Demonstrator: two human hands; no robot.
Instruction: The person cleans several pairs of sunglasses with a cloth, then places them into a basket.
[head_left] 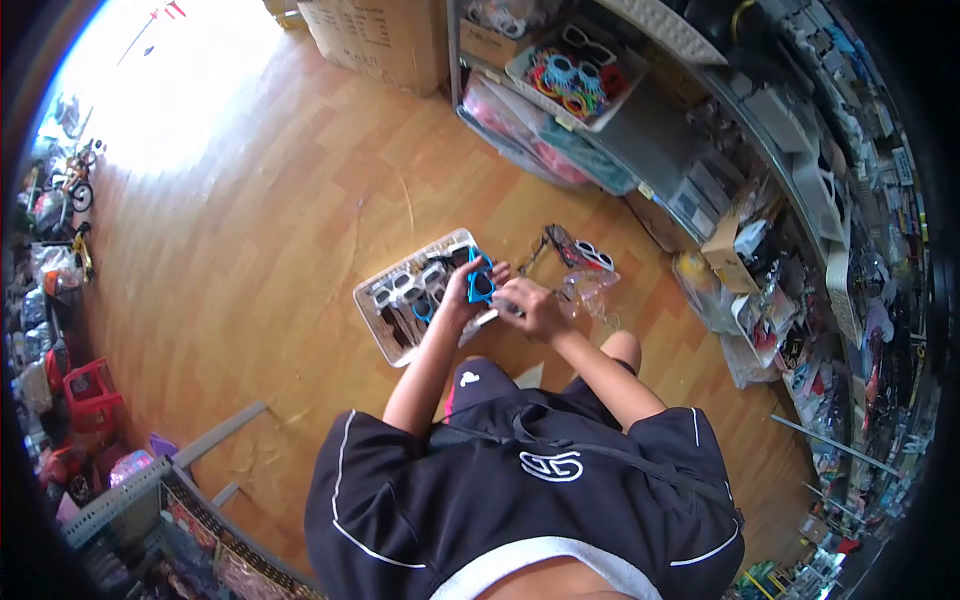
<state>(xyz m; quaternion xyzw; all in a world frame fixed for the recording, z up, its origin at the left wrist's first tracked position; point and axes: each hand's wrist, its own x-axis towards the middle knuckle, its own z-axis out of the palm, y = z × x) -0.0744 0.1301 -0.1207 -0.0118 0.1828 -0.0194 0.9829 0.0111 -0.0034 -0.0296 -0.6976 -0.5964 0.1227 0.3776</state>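
Observation:
Blue-framed sunglasses (481, 287) with dark lenses are held up in my left hand (463, 290), its fingers closed around the frame. My right hand (535, 309) is close beside them, fingers curled on a small greyish thing that I cannot make out. Below my left hand a white plastic basket (412, 260) rests on the floor. Several sunglasses lie in it, among them white-framed sunglasses (402, 283) and a blue-framed pair (422, 309). On the floor past my right hand are white-rimmed sunglasses (594, 256) and crumpled clear plastic (590, 292).
Shelving (640, 140) curves along the right, with a tray (570, 122) of colourful novelty glasses. At the back stands a cardboard box (380, 40). Packed toys and a red plastic stool (93, 393) line the left side. A metal rack (150, 490) occupies the lower left.

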